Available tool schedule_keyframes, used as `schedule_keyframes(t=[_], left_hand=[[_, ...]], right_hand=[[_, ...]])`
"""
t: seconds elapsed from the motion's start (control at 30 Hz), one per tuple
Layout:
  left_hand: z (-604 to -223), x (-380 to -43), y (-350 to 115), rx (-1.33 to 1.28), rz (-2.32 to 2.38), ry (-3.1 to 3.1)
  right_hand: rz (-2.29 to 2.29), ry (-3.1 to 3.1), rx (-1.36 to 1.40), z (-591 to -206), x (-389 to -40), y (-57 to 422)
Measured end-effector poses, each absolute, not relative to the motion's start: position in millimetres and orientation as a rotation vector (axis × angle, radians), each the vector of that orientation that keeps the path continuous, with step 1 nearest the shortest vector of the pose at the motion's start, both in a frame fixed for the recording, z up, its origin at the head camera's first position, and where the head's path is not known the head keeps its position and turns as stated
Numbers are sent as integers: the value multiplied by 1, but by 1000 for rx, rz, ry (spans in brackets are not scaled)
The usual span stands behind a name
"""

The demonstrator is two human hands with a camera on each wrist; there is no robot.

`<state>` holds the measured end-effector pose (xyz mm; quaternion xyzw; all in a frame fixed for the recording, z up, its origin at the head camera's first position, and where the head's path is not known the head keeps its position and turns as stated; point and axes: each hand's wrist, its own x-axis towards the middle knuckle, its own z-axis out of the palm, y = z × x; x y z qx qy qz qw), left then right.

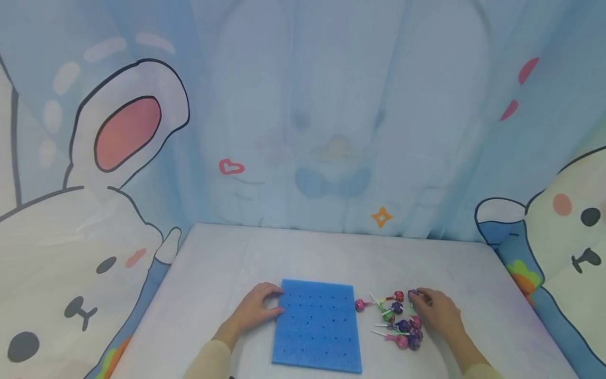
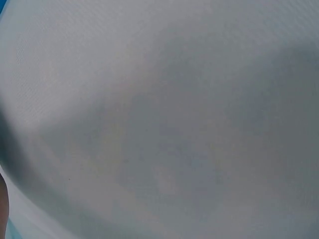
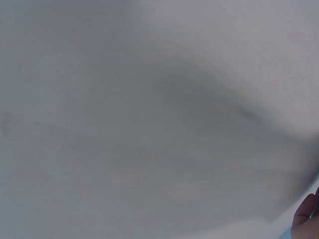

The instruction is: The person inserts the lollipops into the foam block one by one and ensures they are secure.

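On the white worktop (image 1: 303, 252), touching a perforated blue foam board (image 1: 316, 329) with spread left hand (image 1: 254, 308), pinching a purple-wrapped lollipop (image 1: 412, 291) in right hand (image 1: 440, 315)! Probably light, slippery; best held by the round head.

Showing solid blue on the board (image 1: 315, 332), speckled with small dark dots in rows. Gleaming pink, red, purple and green on the lollipop wrappers (image 1: 403, 326), white on some sticks (image 1: 381, 325). Spreading white over the tabletop (image 1: 227, 258). Running pale blue down the curtain (image 1: 265, 79), patterned with black-outlined white rabbits (image 1: 52, 231), a reddish-pink heart (image 1: 231, 167), an orange star (image 1: 382, 217).
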<state>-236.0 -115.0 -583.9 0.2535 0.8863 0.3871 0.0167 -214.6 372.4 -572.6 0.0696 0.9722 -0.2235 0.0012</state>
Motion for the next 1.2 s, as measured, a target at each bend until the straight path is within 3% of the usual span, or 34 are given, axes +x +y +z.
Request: schedule_keyframes(t=[0.5, 0.97, 1.2], left_hand=[[-582, -233, -114, 768, 1193, 2766], [-584, -233, -114, 766, 1194, 2758], [-579, -231, -113, 746, 1212, 2743]], right_hand=[[-868, 3025, 215, -565, -220, 364], [-1156, 3068, 336, -538, -228, 345], [-1342, 3023, 255, -519, -234, 321]])
